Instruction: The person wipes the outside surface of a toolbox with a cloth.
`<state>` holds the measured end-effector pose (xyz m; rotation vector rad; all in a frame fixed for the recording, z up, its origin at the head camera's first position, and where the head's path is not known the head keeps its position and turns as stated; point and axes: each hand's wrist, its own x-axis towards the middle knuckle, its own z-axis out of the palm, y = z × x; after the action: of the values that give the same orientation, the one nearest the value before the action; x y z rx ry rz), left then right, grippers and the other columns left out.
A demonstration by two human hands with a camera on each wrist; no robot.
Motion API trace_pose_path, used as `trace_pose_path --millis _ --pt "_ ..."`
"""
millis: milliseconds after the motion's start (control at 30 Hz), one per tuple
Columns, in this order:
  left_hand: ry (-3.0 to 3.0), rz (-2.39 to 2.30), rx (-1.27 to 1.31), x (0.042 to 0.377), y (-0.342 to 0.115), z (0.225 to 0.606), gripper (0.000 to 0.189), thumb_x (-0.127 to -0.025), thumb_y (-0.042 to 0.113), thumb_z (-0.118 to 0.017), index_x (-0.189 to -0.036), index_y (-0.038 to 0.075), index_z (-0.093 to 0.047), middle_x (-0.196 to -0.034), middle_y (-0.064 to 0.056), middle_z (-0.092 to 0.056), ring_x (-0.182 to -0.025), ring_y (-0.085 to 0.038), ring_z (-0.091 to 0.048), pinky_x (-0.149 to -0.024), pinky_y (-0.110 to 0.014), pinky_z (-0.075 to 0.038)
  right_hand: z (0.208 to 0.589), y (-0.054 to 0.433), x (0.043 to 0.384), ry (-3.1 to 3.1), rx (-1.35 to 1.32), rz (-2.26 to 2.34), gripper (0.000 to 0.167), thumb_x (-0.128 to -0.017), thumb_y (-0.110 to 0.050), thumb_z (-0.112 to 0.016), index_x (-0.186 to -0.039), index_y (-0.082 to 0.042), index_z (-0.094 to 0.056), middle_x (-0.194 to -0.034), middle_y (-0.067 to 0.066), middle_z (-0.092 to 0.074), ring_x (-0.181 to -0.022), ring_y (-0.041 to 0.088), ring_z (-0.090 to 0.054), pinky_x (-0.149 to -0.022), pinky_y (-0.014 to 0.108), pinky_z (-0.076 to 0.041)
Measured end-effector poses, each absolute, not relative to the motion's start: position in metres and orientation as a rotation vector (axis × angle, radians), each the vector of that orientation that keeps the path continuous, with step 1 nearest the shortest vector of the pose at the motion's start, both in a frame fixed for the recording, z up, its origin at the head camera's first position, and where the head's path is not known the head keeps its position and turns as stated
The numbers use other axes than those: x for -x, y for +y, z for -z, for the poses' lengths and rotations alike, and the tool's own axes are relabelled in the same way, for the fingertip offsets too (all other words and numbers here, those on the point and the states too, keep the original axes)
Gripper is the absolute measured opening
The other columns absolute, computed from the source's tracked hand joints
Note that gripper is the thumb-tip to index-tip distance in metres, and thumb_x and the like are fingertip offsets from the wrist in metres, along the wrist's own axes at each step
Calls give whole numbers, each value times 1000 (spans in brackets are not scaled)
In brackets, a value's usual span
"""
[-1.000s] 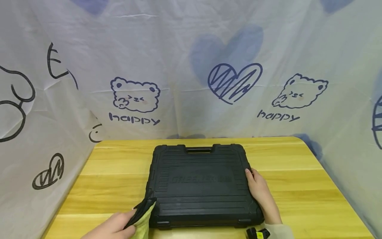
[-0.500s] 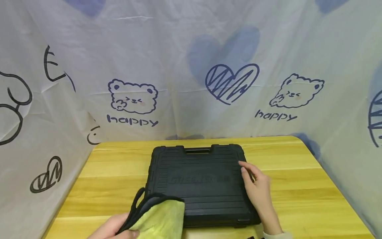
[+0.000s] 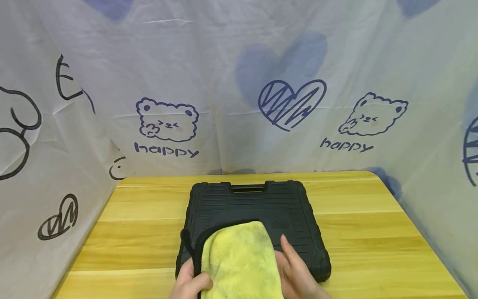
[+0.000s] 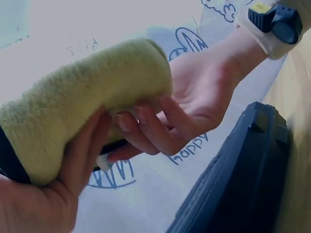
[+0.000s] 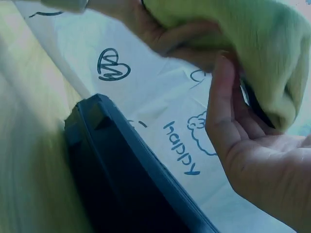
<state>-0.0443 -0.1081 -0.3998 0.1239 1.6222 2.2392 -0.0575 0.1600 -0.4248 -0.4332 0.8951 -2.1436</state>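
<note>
A folded yellow cloth [image 3: 240,259] with a black edge and a small black loop is raised in front of a black plastic carrying case [image 3: 246,205]. My left hand [image 3: 190,282] grips the cloth's left side, thumb on the front face. At the cloth's right edge is my right hand [image 3: 295,276], its thumb raised apart and its fingers partly hidden behind the fabric. From the left wrist view, the right hand's loosely bent fingers [image 4: 155,128] touch the cloth's underside. Dark smudges mark part of the cloth's yellow face.
The closed case lies flat on a wooden table [image 3: 377,232], its handle towards the far edge. A white curtain [image 3: 224,74] with blue drawings hangs behind the table and along both sides. A black device [image 4: 277,22] is worn on the right wrist.
My left hand has brought the cloth rightward, across the front of the case. My right hand has let go of the case's right side and come down and left to the cloth.
</note>
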Motion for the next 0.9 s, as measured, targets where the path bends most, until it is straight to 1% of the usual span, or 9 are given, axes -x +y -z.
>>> trace_pose_path --millis 100,133,200,300,367,433,533,667,900 --pt "1619 -2217 -27 47 -105 406 40 -72 -10 -47 -111 -2 -52 -97 -7 -59 -88 -15 -60 -81 -27 -52 425 160 50 894 309 2166 86 -99 -65 -2 -158 -3 -12 -146 8 -48 -133 25 -47 -110 43 -37" --pt "1620 -2206 -1 48 -105 409 41 -72 -10 -46 -112 -3 -51 -97 -6 -59 -89 -15 -59 -81 -27 -51 426 159 47 900 283 2188 81 -102 -62 -6 -158 -4 -14 -143 8 -49 -131 24 -49 -110 44 -38" --pt "1612 -2169 34 49 -104 415 45 -73 -9 -46 -118 -5 -48 -99 -6 -60 -91 -16 -59 -82 -27 -51 429 156 43 951 255 2226 69 -107 -51 -15 -156 -2 -17 -138 10 -53 -127 24 -53 -107 44 -41" --pt "1606 -2133 47 49 -102 424 52 -76 -7 -48 -128 -10 -43 -103 -7 -62 -94 -17 -61 -83 -29 -52 433 149 38 1110 153 2277 56 -109 -31 -38 -152 3 -24 -125 11 -61 -114 25 -63 -98 42 -50" --pt "1587 -2114 61 49 -101 429 54 -82 -3 -51 -134 -11 -39 -106 -8 -63 -98 -19 -63 -85 -32 -53 436 144 36 1251 65 2273 63 -104 -22 -51 -152 6 -21 -121 13 -63 -109 28 -66 -92 42 -53" --pt "1567 -2110 80 49 -99 433 56 -88 3 -55 -138 -12 -36 -108 -10 -64 -99 -22 -65 -86 -37 -55 440 140 34 1342 -11 2260 70 -100 -18 -59 -152 8 -19 -120 14 -63 -107 31 -66 -90 44 -54" --pt "1568 -2113 112 49 -96 437 59 -93 11 -62 -140 -11 -35 -109 -11 -66 -100 -25 -67 -86 -41 -56 445 138 33 1386 -43 2255 78 -98 -14 -60 -154 7 -11 -122 14 -62 -109 32 -65 -91 46 -53" --pt "1605 -2110 115 49 -95 441 59 -94 14 -64 -140 -12 -36 -107 -11 -67 -98 -27 -69 -84 -42 -57 450 136 31 1402 -51 2254 85 -97 -13 -62 -156 5 -3 -124 14 -61 -111 32 -64 -92 47 -53" --pt "1593 -2108 99 48 -95 442 62 -95 15 -63 -142 -13 -33 -108 -12 -67 -99 -27 -68 -85 -42 -56 454 139 28 1375 -74 2258 86 -93 -11 -65 -156 5 -9 -129 16 -61 -115 36 -61 -94 50 -52"
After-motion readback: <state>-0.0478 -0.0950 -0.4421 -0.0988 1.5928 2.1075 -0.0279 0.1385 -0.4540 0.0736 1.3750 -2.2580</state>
